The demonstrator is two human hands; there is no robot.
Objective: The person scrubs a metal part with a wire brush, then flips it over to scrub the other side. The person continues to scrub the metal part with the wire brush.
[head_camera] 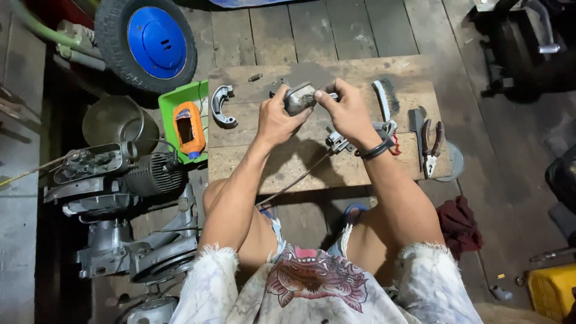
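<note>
Above the wooden board (288, 162), the grey metal part (299, 98) sits between both hands: left hand (277, 118) grips its left end, right hand (348, 113) pinches its right end. A curved brake shoe (222, 105) lies left, apart.

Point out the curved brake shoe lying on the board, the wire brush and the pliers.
curved brake shoe (222, 107): head view, middle of its metal arc.
wire brush (384, 99): head view, on the white handle beside the bristles.
pliers (431, 147): head view, near the pivot, below the red handles.
</note>
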